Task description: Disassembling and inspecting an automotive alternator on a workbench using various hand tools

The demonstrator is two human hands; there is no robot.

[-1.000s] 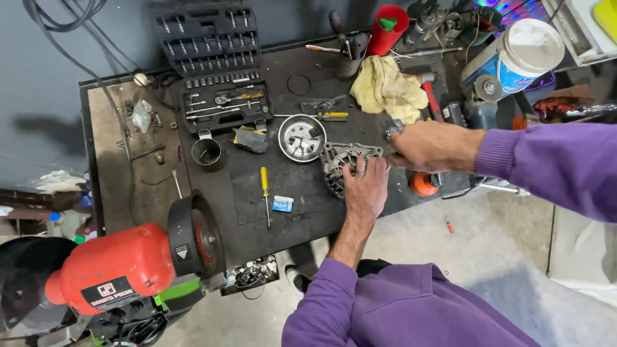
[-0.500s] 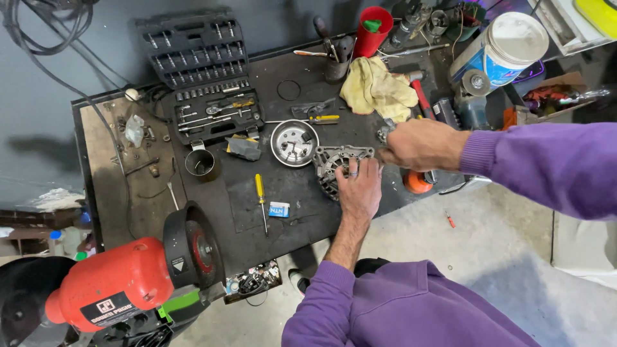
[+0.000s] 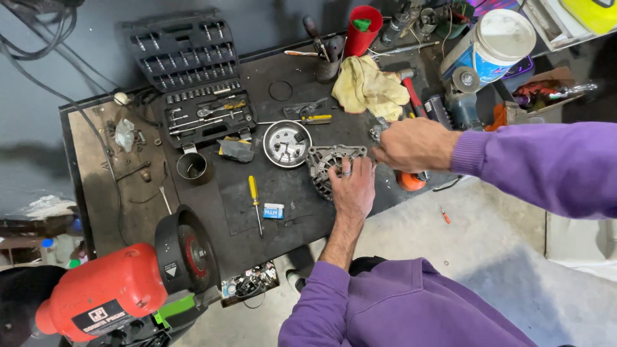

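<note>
A grey cast-metal housing with ribbed openings (image 3: 324, 160) lies on the dark workbench (image 3: 257, 212) near its front right edge. My left hand (image 3: 353, 186), a ring on one finger, rests flat on the housing and covers its near half. My right hand (image 3: 411, 144) is closed at the housing's far right edge, gripping a small metal part or tool (image 3: 376, 133) whose shape I cannot make out. Both arms wear purple sleeves.
A round metal bowl (image 3: 286, 144) sits left of the housing, then a steel cup (image 3: 191, 166) and an open socket set (image 3: 193, 83). A yellow screwdriver (image 3: 254, 200), yellow rag (image 3: 367, 87), red cup (image 3: 362, 29), white bucket (image 3: 491, 45) and red bench grinder (image 3: 128, 283) surround them.
Both hands stay on the housing with little movement; my head has shifted, so the bench sits a bit differently in view.
</note>
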